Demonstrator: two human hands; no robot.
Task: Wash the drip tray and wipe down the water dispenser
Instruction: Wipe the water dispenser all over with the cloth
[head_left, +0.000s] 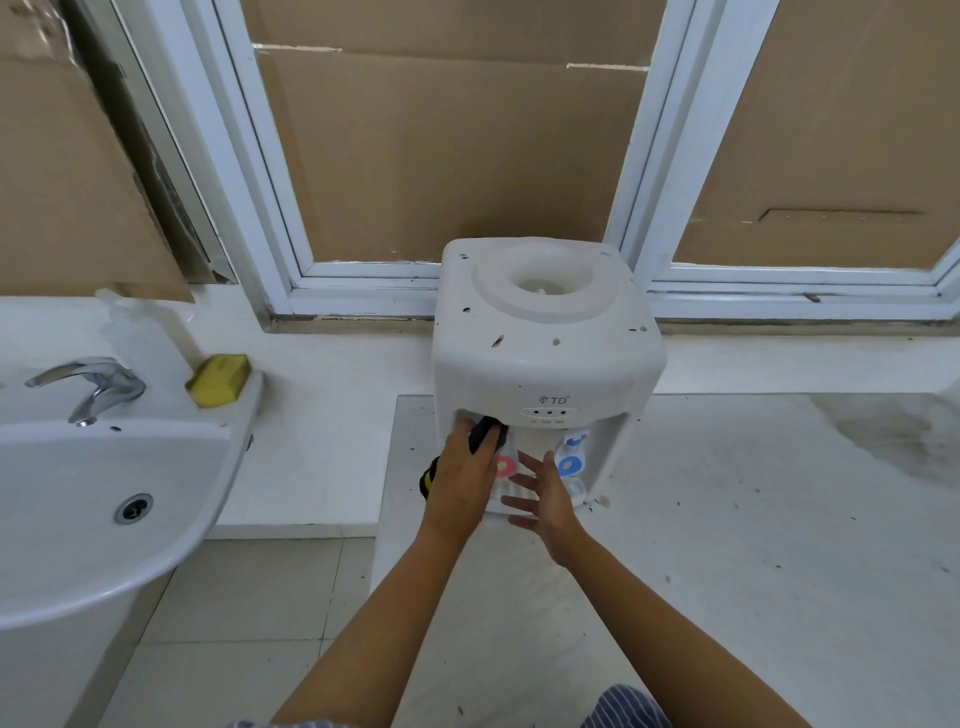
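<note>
White water dispenser (545, 338) is set on the bench (779, 493). A black brush (485, 431) is gripped by the left hand (465, 480) inside its recess; right hand (545, 501) is spread flat over the drip tray (501, 491) below the taps.

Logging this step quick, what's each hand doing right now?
Left hand: closed around a black brush at the dispenser front.
Right hand: open, fingers spread, holding nothing, over the drip tray.

Water dispenser (545, 338): white, speckled with dark spots, standing on surface (779, 493) below window.
Left hand (462, 480): gripping black cloth (488, 434) against tap recess.
Right hand (545, 501): fingers spread over drip tray (506, 491).
Sink (78, 493): left, yellow sponge (218, 379) on rim.
</note>
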